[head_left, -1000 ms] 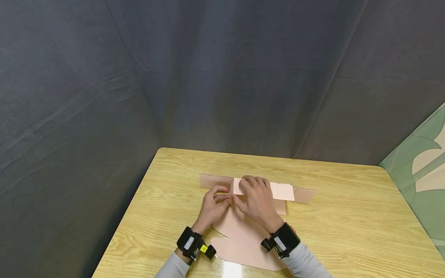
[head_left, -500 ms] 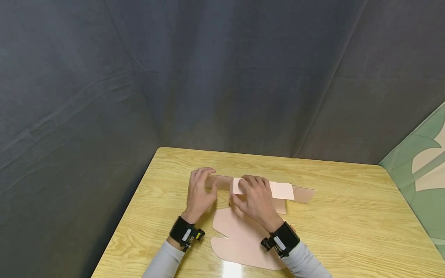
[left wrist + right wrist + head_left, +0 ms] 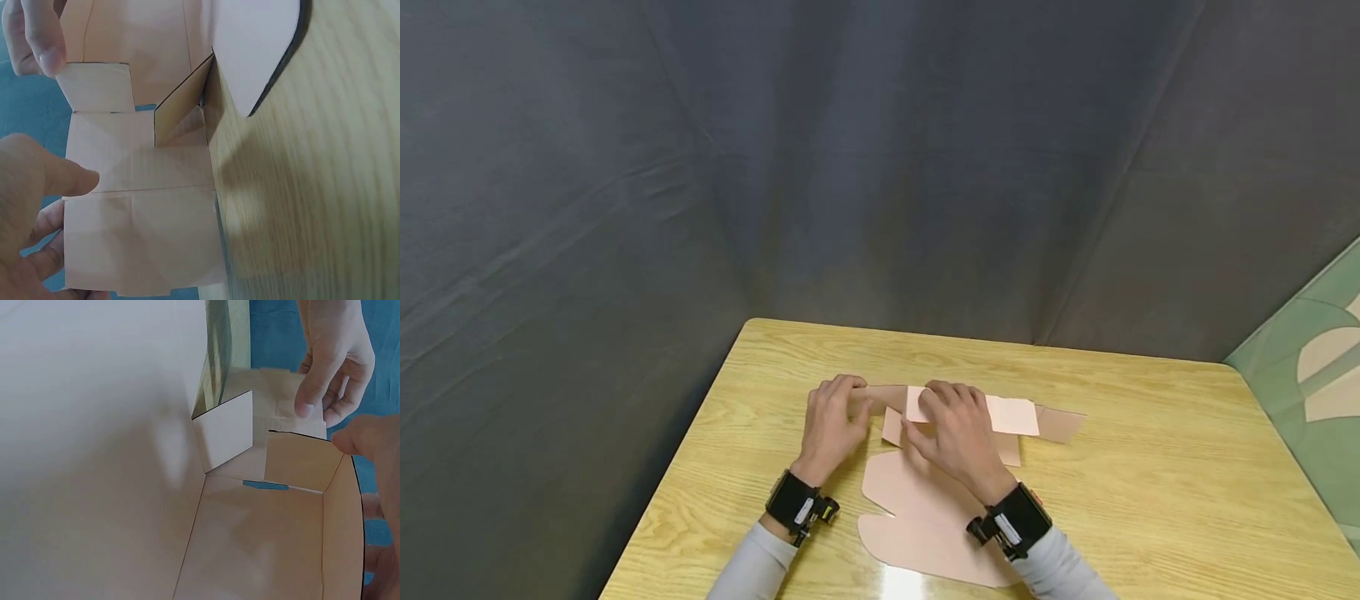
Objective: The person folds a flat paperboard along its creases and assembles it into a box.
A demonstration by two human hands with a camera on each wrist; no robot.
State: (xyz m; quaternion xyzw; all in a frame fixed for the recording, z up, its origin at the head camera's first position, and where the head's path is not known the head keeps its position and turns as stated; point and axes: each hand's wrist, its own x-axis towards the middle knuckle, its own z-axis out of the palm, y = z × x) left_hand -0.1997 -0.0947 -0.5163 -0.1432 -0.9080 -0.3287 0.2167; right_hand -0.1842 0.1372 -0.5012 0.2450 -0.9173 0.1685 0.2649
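On tbl (image 3: 1150,483), LH (image 3: 831,427) gripping cardbd (image 3: 156,240), RH (image 3: 958,435) pinching flap (image 3: 100,90)

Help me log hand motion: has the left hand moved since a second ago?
Yes: in the head view, the left hand has moved left, nearer the far-left corner of the table.

Cardboard (image 3: 925,517) is pale pink, table (image 3: 1165,475) grained yellow.

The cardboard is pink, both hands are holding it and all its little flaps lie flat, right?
Not all flat: the left wrist view shows a small flap standing up. The rest is right: left hand and right hand hold pink cardboard.
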